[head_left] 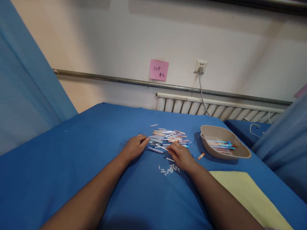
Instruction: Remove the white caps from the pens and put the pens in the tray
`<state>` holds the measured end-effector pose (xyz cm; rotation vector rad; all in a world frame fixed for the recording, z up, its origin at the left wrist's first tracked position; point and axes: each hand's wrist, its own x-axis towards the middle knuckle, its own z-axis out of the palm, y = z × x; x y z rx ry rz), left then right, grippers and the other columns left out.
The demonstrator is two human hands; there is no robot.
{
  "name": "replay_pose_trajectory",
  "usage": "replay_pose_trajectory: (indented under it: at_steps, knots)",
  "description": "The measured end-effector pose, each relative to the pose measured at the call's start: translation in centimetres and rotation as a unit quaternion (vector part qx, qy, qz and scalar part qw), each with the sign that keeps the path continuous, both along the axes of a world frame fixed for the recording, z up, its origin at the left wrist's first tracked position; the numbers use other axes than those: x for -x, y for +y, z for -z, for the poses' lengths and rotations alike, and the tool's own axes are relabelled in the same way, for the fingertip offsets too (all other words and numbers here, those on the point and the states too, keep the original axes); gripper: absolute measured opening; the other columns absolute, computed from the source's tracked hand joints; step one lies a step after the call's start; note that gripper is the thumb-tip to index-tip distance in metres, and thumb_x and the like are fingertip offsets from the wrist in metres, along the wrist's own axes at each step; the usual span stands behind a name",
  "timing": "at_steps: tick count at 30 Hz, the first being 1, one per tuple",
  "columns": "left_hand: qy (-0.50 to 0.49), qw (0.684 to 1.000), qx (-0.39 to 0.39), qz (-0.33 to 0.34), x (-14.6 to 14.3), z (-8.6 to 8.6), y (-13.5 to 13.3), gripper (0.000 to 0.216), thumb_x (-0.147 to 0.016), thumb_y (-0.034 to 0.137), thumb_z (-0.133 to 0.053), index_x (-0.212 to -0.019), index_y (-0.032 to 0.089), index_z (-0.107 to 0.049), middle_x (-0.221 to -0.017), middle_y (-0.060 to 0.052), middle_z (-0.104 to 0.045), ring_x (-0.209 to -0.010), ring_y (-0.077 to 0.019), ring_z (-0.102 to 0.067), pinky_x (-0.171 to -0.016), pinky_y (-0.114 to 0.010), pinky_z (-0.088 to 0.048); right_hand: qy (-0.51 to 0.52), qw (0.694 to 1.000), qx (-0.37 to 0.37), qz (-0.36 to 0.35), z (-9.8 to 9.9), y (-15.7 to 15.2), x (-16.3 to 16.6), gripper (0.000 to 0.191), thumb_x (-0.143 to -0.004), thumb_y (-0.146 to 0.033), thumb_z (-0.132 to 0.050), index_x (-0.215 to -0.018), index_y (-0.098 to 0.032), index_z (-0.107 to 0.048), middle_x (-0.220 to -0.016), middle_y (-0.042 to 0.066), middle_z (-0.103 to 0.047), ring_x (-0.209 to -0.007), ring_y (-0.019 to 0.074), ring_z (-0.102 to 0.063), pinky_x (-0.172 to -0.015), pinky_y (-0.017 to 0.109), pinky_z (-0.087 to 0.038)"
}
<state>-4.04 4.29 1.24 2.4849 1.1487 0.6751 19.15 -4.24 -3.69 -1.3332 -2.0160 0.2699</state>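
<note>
A pile of pen parts, with pale barrels and thin white refills, lies on the blue-covered surface. My right hand is closed in a pinch on a white pen refill, which slants up leftward over the near side of the pile. At the pile's left edge, my left hand is closed with its fingers curled together by the barrel ends; what it holds, if anything, is hidden. A pale barrel lies between the hands. Several small white tips are scattered just below my right hand.
To the right stands a beige basin with several pens in it. A small orange-and-white piece lies beside it. Yellow cloth covers the near right. A radiator runs along the wall, and blue curtains hang at the sides.
</note>
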Motion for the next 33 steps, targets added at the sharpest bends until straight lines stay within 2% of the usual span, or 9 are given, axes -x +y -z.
replay_pose_trajectory:
  at_steps: [4,8,11,14,19,25,33]
  knots:
    - [0.004,1.000,0.003,0.007,-0.1,-0.1,-0.3,0.037,-0.089,0.041,-0.039,-0.071,0.018,-0.062,-0.071,-0.002,-0.057,-0.071,-0.0172,-0.053,-0.065,-0.026,-0.036,0.029,0.999,-0.022,-0.007,-0.2,0.1,-0.3,0.019,-0.087,-0.016,-0.049,-0.099,-0.021,-0.063,-0.089,0.006,-0.061,-0.087,0.0180,-0.058,-0.078,0.031,-0.045]
    - [-0.023,0.997,0.058,0.047,-0.6,0.0,-0.7,0.035,-0.088,0.041,-0.041,-0.076,0.017,-0.065,-0.073,-0.002,-0.059,-0.073,-0.0169,-0.053,-0.067,-0.026,-0.037,0.114,0.993,-0.038,0.011,-0.6,0.2,-0.2,0.015,-0.084,-0.018,-0.054,-0.093,-0.021,-0.065,-0.086,0.005,-0.063,-0.081,0.0169,-0.059,-0.075,0.029,-0.047]
    - [-0.066,0.985,0.142,0.073,-1.1,0.3,-1.1,0.034,-0.087,0.041,-0.043,-0.077,0.016,-0.064,-0.074,-0.001,-0.059,-0.072,-0.0157,-0.052,-0.068,-0.025,-0.038,0.211,0.976,-0.012,0.055,-0.6,0.4,0.2,0.011,-0.080,-0.023,-0.060,-0.090,-0.020,-0.065,-0.080,0.002,-0.064,-0.070,0.0152,-0.059,-0.067,0.027,-0.047]
    - [-0.116,0.956,0.248,0.109,-1.7,0.7,-1.8,0.030,-0.083,0.042,-0.050,-0.082,0.015,-0.063,-0.074,0.000,-0.057,-0.068,-0.0137,-0.050,-0.064,-0.024,-0.038,0.282,0.956,0.013,0.076,-0.7,0.3,0.8,0.014,-0.077,-0.028,-0.063,-0.089,-0.020,-0.063,-0.073,0.000,-0.064,-0.065,0.0145,-0.059,-0.063,0.026,-0.047]
    - [-0.140,0.900,0.391,0.131,-2.6,1.3,-3.2,0.031,-0.079,0.044,-0.057,-0.087,0.014,-0.061,-0.061,0.005,-0.049,-0.054,-0.0096,-0.042,-0.052,-0.021,-0.032,0.279,0.957,0.027,0.073,-1.3,-0.1,1.9,0.013,-0.077,-0.032,-0.063,-0.081,-0.020,-0.061,-0.068,-0.001,-0.063,-0.062,0.0136,-0.058,-0.059,0.024,-0.045]
    - [-0.201,0.861,0.451,0.125,-3.1,2.1,-3.6,0.031,-0.076,0.044,-0.062,-0.080,0.014,-0.058,-0.069,0.003,-0.055,-0.055,-0.0088,-0.048,-0.056,-0.023,-0.039,0.291,0.953,0.039,0.072,-1.4,-0.2,2.4,0.016,-0.080,-0.036,-0.059,-0.077,-0.020,-0.059,-0.063,-0.001,-0.059,-0.058,0.0131,-0.055,-0.055,0.024,-0.044]
    - [-0.250,0.827,0.491,0.110,-3.2,2.5,-3.4,0.032,-0.072,0.042,-0.069,-0.083,0.013,-0.059,-0.075,0.000,-0.061,-0.060,-0.0092,-0.054,-0.061,-0.023,-0.044,0.327,0.942,0.035,0.067,-0.8,0.1,1.5,0.042,-0.092,-0.049,-0.033,-0.092,-0.019,-0.062,-0.064,0.001,-0.060,-0.061,0.0153,-0.058,-0.060,0.027,-0.047]
